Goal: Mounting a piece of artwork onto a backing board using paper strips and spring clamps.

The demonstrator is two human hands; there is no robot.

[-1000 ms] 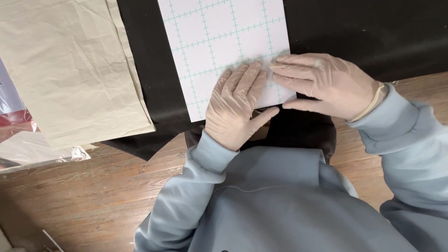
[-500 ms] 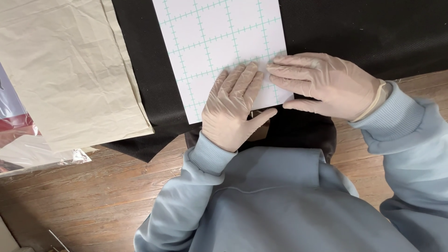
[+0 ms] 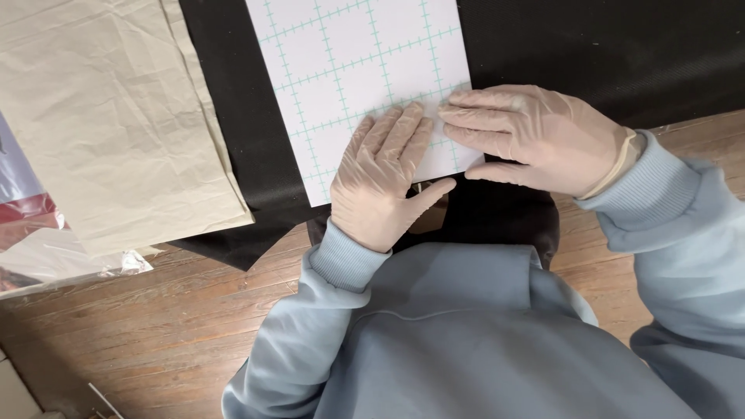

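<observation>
Two gloved hands down flat, nothing pinched. Off toward the far left edge of the wooden table (image 3: pixel 140 326), crumpled beige paper (image 3: pixel 109 116) overlapping the black sheet (image 3: pixel 233 140). Then white gridded paper (image 3: pixel 349 70) on that black sheet, near edge pinned. Left hand (image 3: pixel 384 182) spread palm-down on its near corner; right hand (image 3: pixel 535 136) pressed flat just beside, fingers together, fingertips meeting the left's.

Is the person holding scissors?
No, both gloved hands, left hand and right hand, lie flat on the white grid sheet.
</observation>
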